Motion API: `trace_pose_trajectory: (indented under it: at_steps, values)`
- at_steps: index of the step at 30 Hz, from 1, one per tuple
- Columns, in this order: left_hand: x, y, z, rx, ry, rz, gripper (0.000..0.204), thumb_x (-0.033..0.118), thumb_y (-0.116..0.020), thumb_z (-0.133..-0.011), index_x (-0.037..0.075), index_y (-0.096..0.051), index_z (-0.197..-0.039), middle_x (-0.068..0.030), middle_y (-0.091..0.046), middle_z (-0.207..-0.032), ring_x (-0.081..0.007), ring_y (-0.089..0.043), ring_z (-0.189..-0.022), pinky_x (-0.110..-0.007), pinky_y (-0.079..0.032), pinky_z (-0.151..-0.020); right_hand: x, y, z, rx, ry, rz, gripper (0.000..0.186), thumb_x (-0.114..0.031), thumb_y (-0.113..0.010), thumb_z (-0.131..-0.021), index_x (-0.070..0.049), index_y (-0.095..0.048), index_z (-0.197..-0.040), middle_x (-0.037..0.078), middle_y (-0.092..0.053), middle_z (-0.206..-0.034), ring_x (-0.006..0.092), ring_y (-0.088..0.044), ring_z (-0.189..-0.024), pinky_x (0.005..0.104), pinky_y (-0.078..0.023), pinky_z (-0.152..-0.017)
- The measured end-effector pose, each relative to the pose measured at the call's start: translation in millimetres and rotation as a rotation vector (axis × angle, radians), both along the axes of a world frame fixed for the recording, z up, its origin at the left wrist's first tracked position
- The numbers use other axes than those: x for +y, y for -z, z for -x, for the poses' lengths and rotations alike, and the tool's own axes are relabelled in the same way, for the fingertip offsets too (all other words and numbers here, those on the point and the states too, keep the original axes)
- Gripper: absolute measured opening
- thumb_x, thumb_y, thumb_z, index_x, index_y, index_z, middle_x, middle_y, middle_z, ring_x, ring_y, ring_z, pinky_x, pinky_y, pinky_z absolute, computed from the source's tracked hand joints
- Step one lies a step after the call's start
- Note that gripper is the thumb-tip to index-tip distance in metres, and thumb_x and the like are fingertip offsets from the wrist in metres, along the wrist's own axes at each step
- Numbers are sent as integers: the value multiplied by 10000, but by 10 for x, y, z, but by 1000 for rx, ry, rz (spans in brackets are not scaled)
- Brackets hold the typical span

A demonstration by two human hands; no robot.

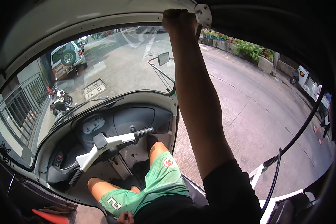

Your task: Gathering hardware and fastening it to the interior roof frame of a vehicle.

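My right arm stretches up past the windshield's right side, and my right hand (179, 21) is closed around the cab frame (153, 18) at the top corner. Low in the view, my left hand (126, 218) rests by my lap against the green shorts (164, 173); its fingers are curled, and whatever they may hold is hidden. Ahead of my knees is a white handlebar (110, 142) with black grips, turned at a slant, with neither hand on it. Behind it sits a dark dashboard (134, 117) with a round-cornered gauge cluster (93, 124).
Through the windshield show a parked silver car (68, 56), a motorcycle (61, 102) and a metal railing (24, 102). A side mirror (163, 58) juts out. The open right side faces a concrete road (246, 100), a white vehicle (306, 82) and a person (326, 121). Plants line a wall.
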State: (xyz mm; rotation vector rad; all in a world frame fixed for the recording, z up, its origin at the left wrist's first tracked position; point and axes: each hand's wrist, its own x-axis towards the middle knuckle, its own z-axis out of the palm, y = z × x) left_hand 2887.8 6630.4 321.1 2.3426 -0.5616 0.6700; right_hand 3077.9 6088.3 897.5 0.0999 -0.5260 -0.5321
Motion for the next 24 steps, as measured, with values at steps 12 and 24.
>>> trace_pose_trajectory:
  at_steps: [12, 24]
  values:
    - [88, 129, 23, 60, 29, -26, 50, 98, -675, -873, 55, -700, -875, -116, -611, -703, -306, -555, -567, -400, -429, -542, -176, 793, 99, 571, 608, 562, 488, -497, -347, -1027, -185, -345, -653, -50, -230, -515, 102, -182, -430, 295, -133, -423]
    - [30, 2, 23, 92, -2, -9, 72, 116, -677, -870, 68, -684, -817, -127, -632, -711, -325, -562, -541, -424, -441, -546, -692, 753, -24, 361, 498, 768, 546, -577, -399, -1006, -176, -381, -636, -59, -213, -508, 106, -157, -419, 291, -136, -423]
